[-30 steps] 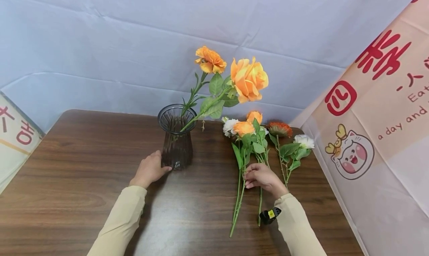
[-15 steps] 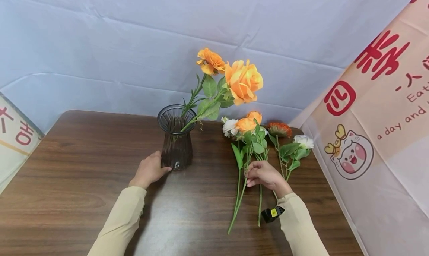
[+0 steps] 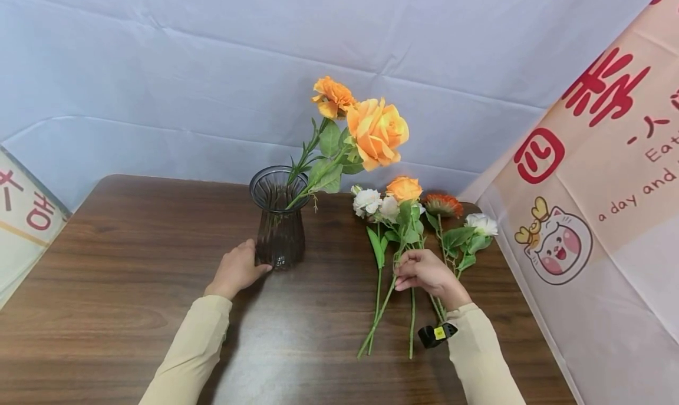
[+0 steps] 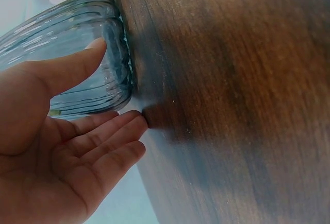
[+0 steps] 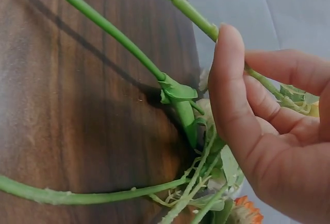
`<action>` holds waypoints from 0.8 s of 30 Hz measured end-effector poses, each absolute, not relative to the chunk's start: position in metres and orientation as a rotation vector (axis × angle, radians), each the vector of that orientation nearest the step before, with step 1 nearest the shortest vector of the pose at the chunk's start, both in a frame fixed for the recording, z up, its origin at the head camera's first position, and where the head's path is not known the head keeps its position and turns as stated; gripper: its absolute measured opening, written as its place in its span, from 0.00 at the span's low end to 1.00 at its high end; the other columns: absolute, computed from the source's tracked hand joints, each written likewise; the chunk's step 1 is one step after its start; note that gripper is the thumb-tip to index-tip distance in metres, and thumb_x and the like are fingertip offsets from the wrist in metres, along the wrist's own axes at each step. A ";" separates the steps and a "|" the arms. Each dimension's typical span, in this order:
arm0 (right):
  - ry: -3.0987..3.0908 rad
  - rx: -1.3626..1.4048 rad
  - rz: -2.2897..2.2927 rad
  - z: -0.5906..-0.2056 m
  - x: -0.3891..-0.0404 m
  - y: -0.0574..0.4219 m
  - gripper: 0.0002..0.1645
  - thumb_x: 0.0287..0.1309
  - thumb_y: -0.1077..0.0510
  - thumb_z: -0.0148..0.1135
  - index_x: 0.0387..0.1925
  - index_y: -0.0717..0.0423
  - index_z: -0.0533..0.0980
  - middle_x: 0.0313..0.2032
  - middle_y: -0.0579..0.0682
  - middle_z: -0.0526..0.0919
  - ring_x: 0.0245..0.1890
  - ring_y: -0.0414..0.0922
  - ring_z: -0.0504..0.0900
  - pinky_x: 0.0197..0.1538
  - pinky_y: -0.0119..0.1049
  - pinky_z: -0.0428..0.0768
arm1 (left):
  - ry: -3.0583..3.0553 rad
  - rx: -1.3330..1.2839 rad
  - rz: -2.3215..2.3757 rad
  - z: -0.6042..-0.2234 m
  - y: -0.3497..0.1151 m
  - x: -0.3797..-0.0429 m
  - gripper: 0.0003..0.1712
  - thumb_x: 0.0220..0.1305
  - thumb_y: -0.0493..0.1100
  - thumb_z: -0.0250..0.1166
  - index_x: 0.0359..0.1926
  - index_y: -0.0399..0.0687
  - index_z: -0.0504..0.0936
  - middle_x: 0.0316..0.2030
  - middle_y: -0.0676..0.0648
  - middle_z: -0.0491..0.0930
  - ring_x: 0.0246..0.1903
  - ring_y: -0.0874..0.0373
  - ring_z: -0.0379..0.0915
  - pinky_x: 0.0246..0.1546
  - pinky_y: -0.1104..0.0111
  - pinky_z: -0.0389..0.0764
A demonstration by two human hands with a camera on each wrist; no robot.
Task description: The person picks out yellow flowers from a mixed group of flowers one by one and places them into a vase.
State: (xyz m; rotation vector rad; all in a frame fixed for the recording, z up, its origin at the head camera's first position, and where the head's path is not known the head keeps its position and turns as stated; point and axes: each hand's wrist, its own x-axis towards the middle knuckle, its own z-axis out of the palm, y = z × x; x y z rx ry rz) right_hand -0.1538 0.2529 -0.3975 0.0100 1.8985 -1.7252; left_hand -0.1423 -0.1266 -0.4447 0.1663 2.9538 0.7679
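My left hand (image 3: 237,270) holds the base of a dark ribbed glass vase (image 3: 281,231), thumb on the near side in the left wrist view and fingers at the other side. Two flowers lean right out of the vase: an orange carnation-like bloom (image 3: 333,96) and a large orange rose (image 3: 378,132). Right of the vase, my right hand (image 3: 428,277) pinches a thorny green stem between thumb and fingers, clearly seen as the stem (image 5: 180,5) in the right wrist view. It leads up to an orange rose (image 3: 404,188); leaves and other blooms partly hide where it runs.
White blooms (image 3: 367,202) and other stems lie under and beside the right hand. A rust-orange flower (image 3: 443,205) and a white rose (image 3: 481,223) lie further right on the wooden table (image 3: 159,246). A pale cloth wall (image 3: 185,86) stands behind, a printed banner (image 3: 557,234) at right.
My right hand has shifted slightly right and up with the pinched stem, whose rose has moved right over the others. The big rose in the vase has sunk left and down. The left hand stays.
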 end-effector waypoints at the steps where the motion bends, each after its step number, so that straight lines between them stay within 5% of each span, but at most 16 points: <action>1: 1.895 0.010 -1.733 -0.397 -0.154 0.253 0.03 0.54 0.75 0.50 0.30 0.68 0.68 0.24 0.57 0.77 0.22 0.47 0.81 0.32 0.41 0.81 | 2.955 0.166 0.767 -0.445 -0.127 -0.143 0.28 0.52 0.49 0.68 0.41 0.28 0.69 0.35 0.33 0.76 0.38 0.35 0.73 0.39 0.47 0.72; 24: 1.868 0.038 -1.841 -0.391 -0.157 0.259 0.05 0.55 0.76 0.47 0.30 0.68 0.67 0.28 0.60 0.79 0.24 0.46 0.81 0.35 0.41 0.81 | 2.942 0.162 0.750 -0.445 -0.128 -0.143 0.31 0.53 0.49 0.67 0.46 0.25 0.68 0.39 0.31 0.75 0.40 0.34 0.72 0.41 0.47 0.72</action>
